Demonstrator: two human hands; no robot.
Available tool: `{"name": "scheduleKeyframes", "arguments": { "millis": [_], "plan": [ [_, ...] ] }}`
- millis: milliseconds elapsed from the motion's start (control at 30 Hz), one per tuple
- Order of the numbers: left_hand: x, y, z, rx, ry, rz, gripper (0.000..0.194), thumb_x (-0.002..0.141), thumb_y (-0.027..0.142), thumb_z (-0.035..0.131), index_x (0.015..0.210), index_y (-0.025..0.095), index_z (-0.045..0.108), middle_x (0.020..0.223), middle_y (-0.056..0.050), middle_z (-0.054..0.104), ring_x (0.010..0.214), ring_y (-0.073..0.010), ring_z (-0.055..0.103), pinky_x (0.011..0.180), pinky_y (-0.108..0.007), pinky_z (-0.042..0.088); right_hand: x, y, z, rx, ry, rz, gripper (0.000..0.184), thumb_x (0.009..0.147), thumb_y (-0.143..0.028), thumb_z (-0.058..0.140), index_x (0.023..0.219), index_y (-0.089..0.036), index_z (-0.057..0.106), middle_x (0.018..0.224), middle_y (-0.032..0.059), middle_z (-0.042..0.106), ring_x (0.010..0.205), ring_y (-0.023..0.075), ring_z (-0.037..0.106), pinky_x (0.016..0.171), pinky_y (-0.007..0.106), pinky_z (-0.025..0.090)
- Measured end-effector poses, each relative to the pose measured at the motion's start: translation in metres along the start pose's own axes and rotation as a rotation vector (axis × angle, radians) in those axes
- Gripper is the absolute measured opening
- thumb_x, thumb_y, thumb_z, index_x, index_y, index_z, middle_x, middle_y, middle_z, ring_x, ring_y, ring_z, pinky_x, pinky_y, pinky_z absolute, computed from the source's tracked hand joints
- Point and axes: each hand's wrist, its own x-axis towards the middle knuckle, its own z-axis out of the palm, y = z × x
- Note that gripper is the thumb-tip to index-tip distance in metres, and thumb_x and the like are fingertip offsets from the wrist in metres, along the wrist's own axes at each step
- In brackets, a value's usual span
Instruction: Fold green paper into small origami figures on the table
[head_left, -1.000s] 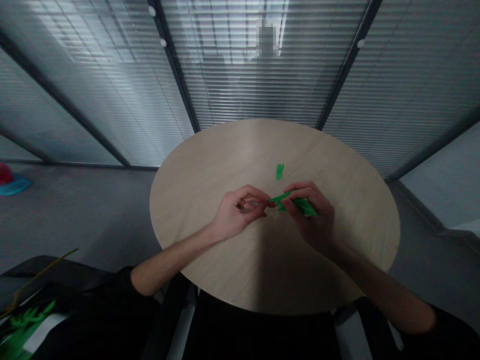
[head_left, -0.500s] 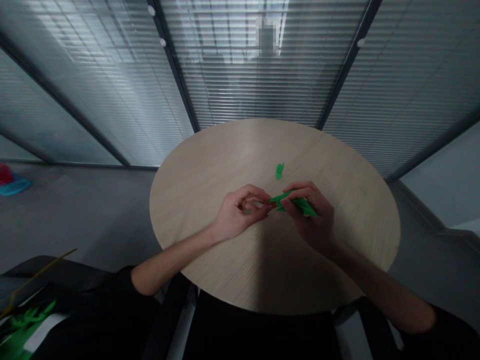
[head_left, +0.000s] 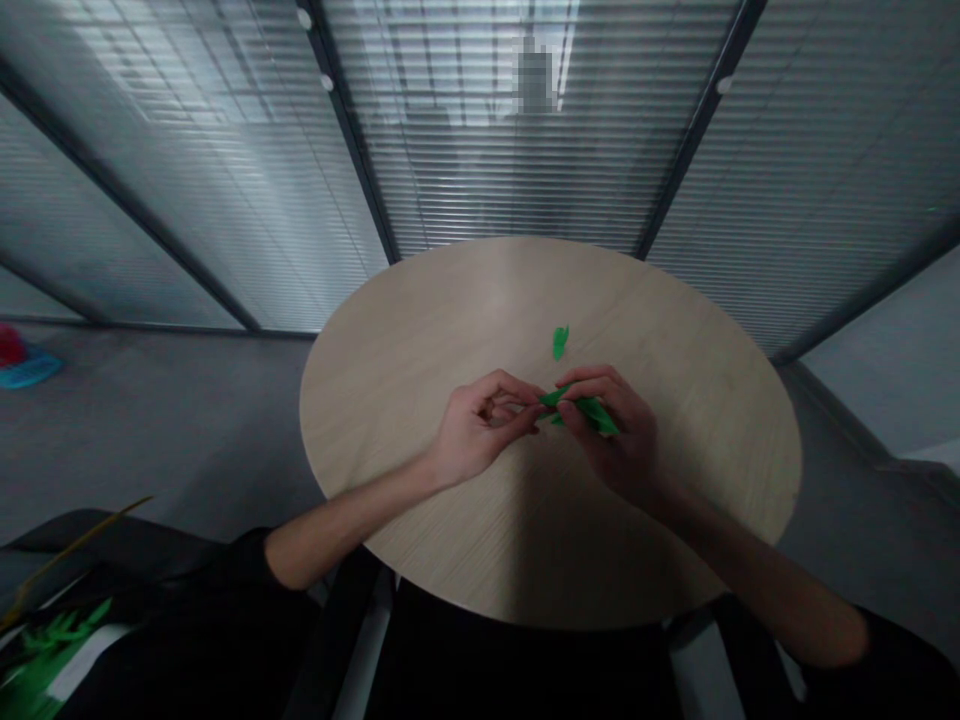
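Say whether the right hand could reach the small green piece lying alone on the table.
Probably yes: the small green piece lies just beyond the right hand with nothing visible between them, though that hand may first have to release the larger green piece it holds.

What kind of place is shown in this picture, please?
Probably an office or a small meeting room, though I cannot be sure: horizontal blinds hang between dark frames, beside a rounded, wood-topped table on a plain grey floor.

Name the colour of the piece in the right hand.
Green. The piece in the right hand shows best in the head view, the only one.
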Motion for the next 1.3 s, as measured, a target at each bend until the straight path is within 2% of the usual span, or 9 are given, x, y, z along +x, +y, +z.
{"name": "scheduleKeyframes", "arguments": {
  "millis": [167,333,467,933,1300],
  "plan": [
    [0.0007,-0.0006,0.002,-0.048,0.019,0.042,0.021,0.085,0.024,0.078,0.1,0.016,0.066,0.092,-0.005,0.077,0.071,-0.0114,0.074,0.064,-0.018,0.062,-0.0007,0.0004,0.0031,0.036,0.032,0.067,0.008,0.092,-0.017,0.068,0.089,-0.022,0.062,0.097,0.0035,0.067,0.087,0.0164,0.065,0.077,0.032,0.052],
    [0.0021,0.0045,0.0044,-0.069,-0.006,-0.065,0.025,0.082,0.025,0.08,0.103,0.013,0.073,0.088,-0.006,0.08,0.07,-0.0131,0.075,0.065,-0.02,0.063,-0.0022,0.0016,0.0033,0.058,0.034,0.091,0.008,0.092,-0.018,0.068,0.088,-0.022,0.062,0.097,0.0028,0.067,0.084,0.0154,0.065,0.071,0.03,0.052],
    [0.0026,0.0075,0.0046,-0.042,0.004,-0.115,0.025,0.081,0.025,0.08,0.101,0.012,0.077,0.087,-0.008,0.081,0.068,-0.0149,0.076,0.065,-0.023,0.064,-0.0029,0.0017,0.0027,0.031,0.031,0.075,0.009,0.092,-0.018,0.068,0.088,-0.023,0.062,0.095,0.0021,0.067,0.084,0.0157,0.065,0.074,0.031,0.052],
    [0.0021,0.0055,0.0036,-0.025,-0.006,-0.068,0.017,0.085,0.022,0.075,0.099,0.014,0.079,0.089,-0.009,0.082,0.079,-0.0187,0.079,0.066,-0.023,0.066,-0.0029,-0.0019,0.0037,0.036,0.043,0.094,0.011,0.092,-0.018,0.067,0.085,-0.022,0.06,0.095,0.0025,0.068,0.082,0.0141,0.065,0.07,0.03,0.05],
    [0.0002,0.0043,0.004,0.0,-0.009,-0.108,0.029,0.082,0.03,0.079,0.105,0.013,0.077,0.096,-0.01,0.081,0.076,-0.0189,0.079,0.069,-0.027,0.067,-0.0031,-0.0029,0.003,0.006,0.06,0.111,0.012,0.091,-0.018,0.068,0.083,-0.022,0.059,0.094,0.0021,0.068,0.08,0.0139,0.065,0.07,0.029,0.05]
  ]
}}
